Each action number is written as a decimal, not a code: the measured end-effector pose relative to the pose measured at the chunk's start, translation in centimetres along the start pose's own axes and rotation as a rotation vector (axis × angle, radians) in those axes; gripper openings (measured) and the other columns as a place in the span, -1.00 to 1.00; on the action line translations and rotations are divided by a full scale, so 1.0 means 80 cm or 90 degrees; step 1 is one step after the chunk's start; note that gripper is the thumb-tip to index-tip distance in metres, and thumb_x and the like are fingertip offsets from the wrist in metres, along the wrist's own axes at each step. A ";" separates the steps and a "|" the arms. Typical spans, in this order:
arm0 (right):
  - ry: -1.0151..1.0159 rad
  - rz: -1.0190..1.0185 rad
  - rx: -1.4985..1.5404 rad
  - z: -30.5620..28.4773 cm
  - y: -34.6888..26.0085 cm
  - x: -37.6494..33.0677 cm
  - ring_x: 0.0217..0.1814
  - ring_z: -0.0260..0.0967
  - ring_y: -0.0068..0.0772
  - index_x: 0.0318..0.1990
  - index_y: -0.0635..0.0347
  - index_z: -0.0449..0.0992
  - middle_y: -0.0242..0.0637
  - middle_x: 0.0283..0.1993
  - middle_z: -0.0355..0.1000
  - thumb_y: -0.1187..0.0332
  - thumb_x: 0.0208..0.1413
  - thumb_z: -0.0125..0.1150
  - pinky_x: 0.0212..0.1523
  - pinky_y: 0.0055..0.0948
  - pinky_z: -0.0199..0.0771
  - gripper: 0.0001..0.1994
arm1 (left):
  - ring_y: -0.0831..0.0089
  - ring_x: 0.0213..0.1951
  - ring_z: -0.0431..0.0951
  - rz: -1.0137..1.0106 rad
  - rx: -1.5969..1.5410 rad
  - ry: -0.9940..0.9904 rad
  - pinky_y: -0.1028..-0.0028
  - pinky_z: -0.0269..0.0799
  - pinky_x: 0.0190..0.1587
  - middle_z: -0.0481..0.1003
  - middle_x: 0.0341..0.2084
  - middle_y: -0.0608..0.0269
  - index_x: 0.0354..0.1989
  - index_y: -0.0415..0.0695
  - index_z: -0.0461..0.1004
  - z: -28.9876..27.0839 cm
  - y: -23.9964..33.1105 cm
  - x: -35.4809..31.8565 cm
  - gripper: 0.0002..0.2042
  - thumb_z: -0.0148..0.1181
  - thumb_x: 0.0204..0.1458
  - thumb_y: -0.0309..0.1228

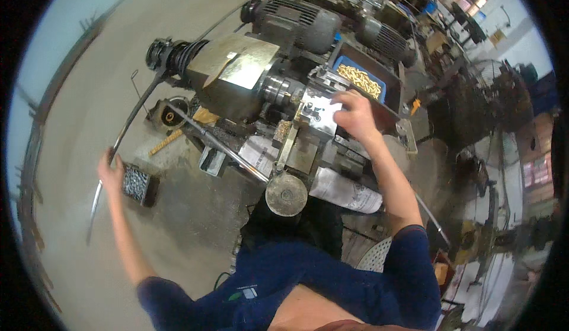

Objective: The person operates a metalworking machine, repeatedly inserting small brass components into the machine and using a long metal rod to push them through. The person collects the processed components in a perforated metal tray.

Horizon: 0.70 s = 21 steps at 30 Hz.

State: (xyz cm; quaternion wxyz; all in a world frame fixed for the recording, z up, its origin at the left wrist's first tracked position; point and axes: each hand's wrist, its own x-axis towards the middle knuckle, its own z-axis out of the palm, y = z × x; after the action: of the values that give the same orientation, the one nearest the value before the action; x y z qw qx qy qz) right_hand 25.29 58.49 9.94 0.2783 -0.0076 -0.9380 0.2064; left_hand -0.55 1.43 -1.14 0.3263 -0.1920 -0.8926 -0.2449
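My left hand (pixel 111 171) is closed round a long, bent metal lever (pixel 131 119) that runs up to the belt pulley end of a small lathe (pixel 204 96). My right hand (pixel 355 116) is over the right side of a shiny metal tool block (pixel 320 113) on the lathe's slide. Its fingers are curled together; whatever they hold, if anything, is hidden. Just left of the block is the spindle's round chuck (pixel 275 89). Behind my right hand, a blue tray (pixel 384 80) holds many small brass-coloured pieces.
A second metal lever (pixel 222 146) slants toward me, near a round metal disc (pixel 286 194). On the floor at left stands a box (pixel 144 199) of small grey metal parts. Large motors (pixel 296 22) sit behind the lathe. Papers (pixel 347 190) lie about the machine's front.
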 end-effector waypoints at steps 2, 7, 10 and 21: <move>0.039 -0.017 -0.028 -0.030 0.020 -0.043 -0.23 0.35 -0.16 -0.48 0.21 0.48 -0.21 -0.30 0.45 0.45 -0.43 0.12 -0.19 -0.32 0.36 -0.80 | 0.35 -0.32 0.50 -0.100 -0.138 0.123 0.42 0.39 -0.23 0.49 -0.35 0.05 -0.19 -0.27 0.43 0.057 0.029 -0.066 -0.76 0.06 -0.07 -0.51; -0.014 0.397 -0.165 -0.110 0.051 -0.188 -0.25 0.42 -0.12 -0.43 0.22 0.55 -0.07 -0.36 0.46 0.42 -0.40 0.10 -0.17 -0.33 0.38 -0.75 | 0.12 -0.18 0.46 -0.165 -0.037 -0.518 0.26 0.36 -0.15 0.47 -0.35 -0.02 -0.04 -0.05 0.33 0.215 0.152 -0.156 -0.47 0.28 -0.29 -0.23; -0.008 0.545 -0.154 -0.140 0.053 -0.253 -0.27 0.43 -0.10 -0.43 0.22 0.56 -0.04 -0.39 0.47 0.41 -0.35 0.08 -0.18 -0.36 0.39 -0.76 | 0.19 -0.23 0.50 0.079 0.238 -0.735 0.25 0.40 -0.21 0.49 -0.39 0.12 -0.12 0.03 0.36 0.213 0.183 -0.121 -0.57 0.24 -0.27 -0.33; -0.261 0.859 -0.511 -0.231 0.181 -0.516 -0.15 0.38 -0.05 -0.18 0.17 0.45 -0.09 -0.21 0.43 0.25 -0.24 0.21 -0.10 -0.20 0.37 -0.61 | 0.24 -0.40 0.53 -0.017 0.040 -0.530 0.29 0.40 -0.35 0.51 -0.45 0.10 -0.10 -0.13 0.40 0.190 0.135 -0.098 -0.61 0.18 -0.15 -0.29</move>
State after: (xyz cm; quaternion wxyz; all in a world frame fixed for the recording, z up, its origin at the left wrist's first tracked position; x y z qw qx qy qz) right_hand 68.44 73.47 -3.09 -0.1072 -0.6328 -0.7665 -0.0253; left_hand 3.09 17.24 -13.21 -0.0601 -0.2531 -0.9577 -0.1228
